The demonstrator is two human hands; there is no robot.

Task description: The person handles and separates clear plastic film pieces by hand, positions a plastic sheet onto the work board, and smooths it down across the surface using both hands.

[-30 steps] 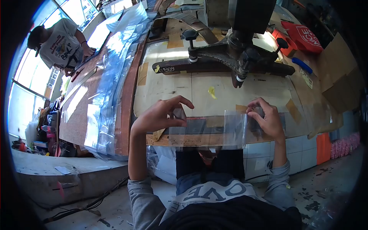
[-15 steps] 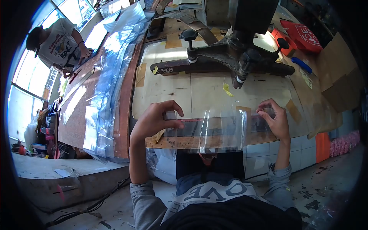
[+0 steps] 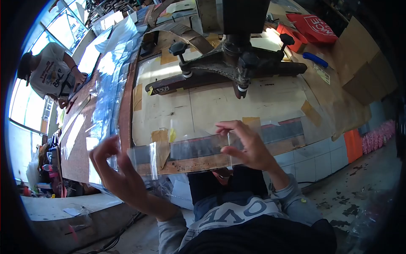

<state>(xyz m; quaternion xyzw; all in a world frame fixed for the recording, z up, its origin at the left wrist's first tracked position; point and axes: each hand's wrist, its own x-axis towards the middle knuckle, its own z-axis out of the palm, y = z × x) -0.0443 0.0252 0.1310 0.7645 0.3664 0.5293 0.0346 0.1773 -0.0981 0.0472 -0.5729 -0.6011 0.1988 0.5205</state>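
Observation:
A clear plastic sheet (image 3: 186,148) with shiny glare stripes spans the table's front edge, between my two hands. My right hand (image 3: 251,146) is at its right end, thumb and fingers curled around the sheet's edge. Close to the left end is my left hand (image 3: 120,173), blurred by motion, with its fingers bent; whether it grips the plastic cannot be made out. Beneath the sheet runs a dark grey strip (image 3: 279,130) along the front of the pale work board (image 3: 211,106).
Behind stands a heavy black clamp machine (image 3: 232,63) with knobs and a long bar. Stacked plastic sheets (image 3: 105,97) lie on the left. A blue-handled tool (image 3: 315,59), a red bag (image 3: 313,27) and a cardboard box (image 3: 368,63) are on the right. Another person (image 3: 50,72) works at left.
Both hands and the plastic sheet have shifted left, my left hand farther and lower. The whole view has also turned a little. The other person still bends over the table.

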